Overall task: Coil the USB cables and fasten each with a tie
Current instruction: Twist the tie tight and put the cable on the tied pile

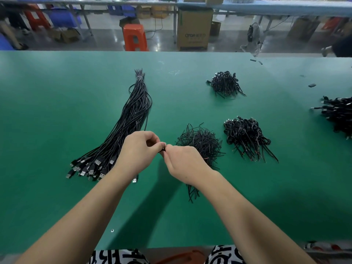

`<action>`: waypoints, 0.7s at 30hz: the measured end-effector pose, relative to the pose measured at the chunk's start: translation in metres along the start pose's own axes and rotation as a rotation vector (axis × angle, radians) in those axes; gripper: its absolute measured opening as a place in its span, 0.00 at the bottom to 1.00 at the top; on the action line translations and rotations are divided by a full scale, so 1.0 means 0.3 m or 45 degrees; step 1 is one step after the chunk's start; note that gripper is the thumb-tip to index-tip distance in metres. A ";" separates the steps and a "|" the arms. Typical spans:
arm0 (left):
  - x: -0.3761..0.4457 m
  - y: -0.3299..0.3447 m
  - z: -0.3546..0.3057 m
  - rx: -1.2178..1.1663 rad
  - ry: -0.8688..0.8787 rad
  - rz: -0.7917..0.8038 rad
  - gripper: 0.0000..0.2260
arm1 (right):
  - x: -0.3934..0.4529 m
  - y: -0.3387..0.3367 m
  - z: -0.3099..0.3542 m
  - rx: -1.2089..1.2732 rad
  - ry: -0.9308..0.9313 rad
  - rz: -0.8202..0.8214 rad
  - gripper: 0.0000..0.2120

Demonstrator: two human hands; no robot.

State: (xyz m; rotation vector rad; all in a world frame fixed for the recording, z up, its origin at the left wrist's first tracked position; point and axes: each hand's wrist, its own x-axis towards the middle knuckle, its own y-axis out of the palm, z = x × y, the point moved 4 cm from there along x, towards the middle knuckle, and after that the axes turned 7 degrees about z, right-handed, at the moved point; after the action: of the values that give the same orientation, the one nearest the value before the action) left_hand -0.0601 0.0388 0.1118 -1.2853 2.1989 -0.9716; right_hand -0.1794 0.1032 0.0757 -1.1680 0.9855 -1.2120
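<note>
Above the green counter (57,111), the left hand (139,149) and right hand (182,161) meet, fingers of both curled and pinching a short black tie (164,147) between them. The bundle of straight USB cables (122,130) lies just left; the pile of loose ties (200,141) sits right, 2 heaps of coiled cables (245,138) beyond.

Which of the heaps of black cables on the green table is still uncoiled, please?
The long bundle of straight cables left of the hands; the other heaps hold short coiled loops or loose ties.
</note>
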 end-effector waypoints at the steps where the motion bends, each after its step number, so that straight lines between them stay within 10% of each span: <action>1: -0.004 0.002 -0.007 0.006 0.020 0.013 0.10 | 0.005 0.000 -0.002 -0.019 0.010 -0.005 0.15; 11: -0.013 -0.004 -0.041 0.222 0.059 0.124 0.06 | 0.017 -0.006 -0.006 -0.134 0.052 -0.053 0.12; 21: -0.026 0.029 -0.072 0.769 0.129 -0.185 0.06 | 0.008 -0.022 0.017 -0.189 0.105 -0.108 0.07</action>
State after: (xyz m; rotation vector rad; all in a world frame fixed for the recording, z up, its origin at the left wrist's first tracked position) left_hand -0.0754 0.0561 0.1199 -1.1227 1.6835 -1.6277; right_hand -0.1753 0.1017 0.0830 -1.2954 1.1128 -1.2802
